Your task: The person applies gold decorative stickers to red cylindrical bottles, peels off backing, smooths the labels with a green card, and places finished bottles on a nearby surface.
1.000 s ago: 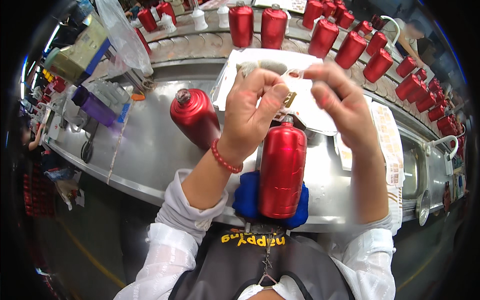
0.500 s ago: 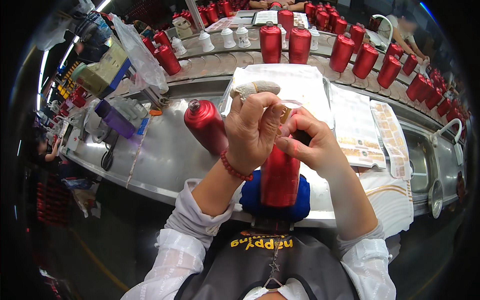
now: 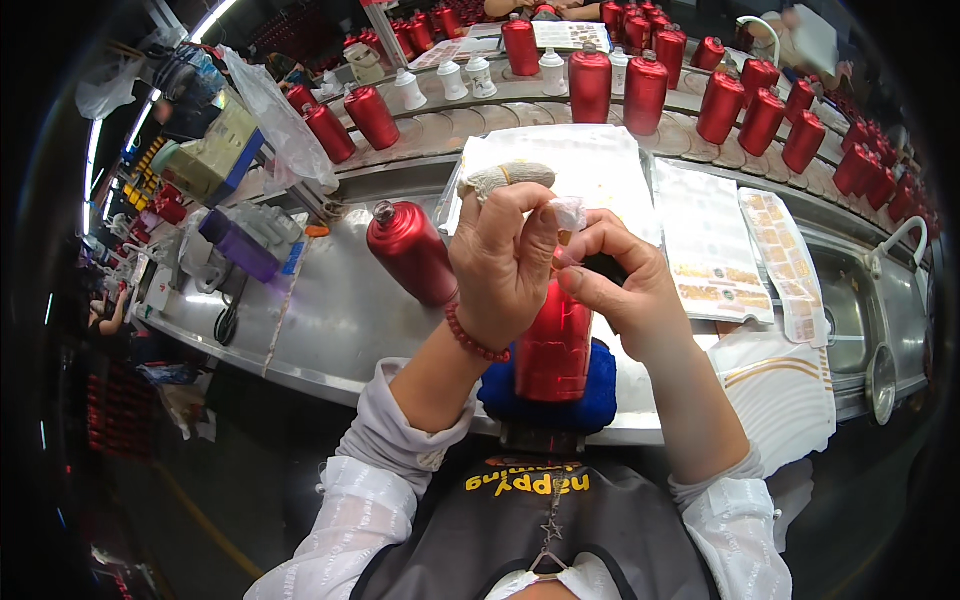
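My left hand [image 3: 505,260] and my right hand [image 3: 625,275] meet in front of me, fingers closed in pinches. Between their fingertips is a small film piece [image 3: 568,212], whitish and crumpled at the top with a bit of gold below; it looks like a decal. Under my hands a shiny red bottle [image 3: 553,350] lies on a blue cloth pad [image 3: 600,395], its far end hidden by my fingers. Left of my left wrist a second red bottle [image 3: 408,250] leans at a tilt. A greyish cloth bundle [image 3: 510,178] lies just beyond my left hand.
White decal sheets [image 3: 705,240] with gold prints lie to the right, before a sink [image 3: 850,300]. A curved conveyor [image 3: 480,125] carries red bottles [image 3: 590,85] and white figures [image 3: 480,77]. At left stand a purple bottle [image 3: 240,245] and a plastic bag [image 3: 280,120]. People work beyond.
The film between my fingertips has gone from a clear loop to a crumpled whitish bunch. Red bottles on the conveyor's near lane have moved right; those on the far lane have moved left.
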Motion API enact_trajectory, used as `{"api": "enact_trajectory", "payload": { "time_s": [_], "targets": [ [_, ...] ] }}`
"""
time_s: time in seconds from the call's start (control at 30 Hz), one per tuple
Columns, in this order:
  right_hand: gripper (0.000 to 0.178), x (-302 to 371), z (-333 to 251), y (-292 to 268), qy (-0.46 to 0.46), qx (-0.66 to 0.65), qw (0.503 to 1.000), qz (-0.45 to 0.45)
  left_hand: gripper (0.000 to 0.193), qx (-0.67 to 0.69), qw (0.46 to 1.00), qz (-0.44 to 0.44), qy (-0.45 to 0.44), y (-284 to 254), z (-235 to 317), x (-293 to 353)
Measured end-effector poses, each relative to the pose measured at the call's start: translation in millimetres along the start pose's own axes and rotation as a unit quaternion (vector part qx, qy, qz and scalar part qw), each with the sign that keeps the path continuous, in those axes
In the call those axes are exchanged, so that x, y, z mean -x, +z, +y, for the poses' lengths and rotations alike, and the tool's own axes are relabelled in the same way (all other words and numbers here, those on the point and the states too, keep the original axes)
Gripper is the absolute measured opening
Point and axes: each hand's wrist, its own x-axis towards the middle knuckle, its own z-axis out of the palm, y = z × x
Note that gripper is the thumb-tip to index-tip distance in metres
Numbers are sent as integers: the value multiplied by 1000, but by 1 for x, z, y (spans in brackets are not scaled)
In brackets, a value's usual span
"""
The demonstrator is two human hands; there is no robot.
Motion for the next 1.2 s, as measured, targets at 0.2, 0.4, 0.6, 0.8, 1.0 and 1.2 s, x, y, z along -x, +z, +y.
{"api": "enact_trajectory", "payload": {
  "time_s": [0.2,0.4,0.6,0.8,1.0,1.2],
  "targets": [
    [15,6,-2,-11,3,62,998,-24,9,76,995,20,-66,9,-5,4],
    [25,8,-2,-10,19,80,997,-12,10,149,980,21,-131,11,-7,6],
    [19,7,3,-12,34,17,999,-16,11,206,969,37,-131,16,-10,4],
    [13,8,5,-12,25,14,999,-21,14,251,954,28,-163,16,-7,4],
    [13,9,6,-17,26,99,994,-27,15,257,950,26,-176,16,-12,6],
    [29,0,-17,-23,-120,329,932,93,15,171,973,3,-154,12,-11,9]
  ]
}}
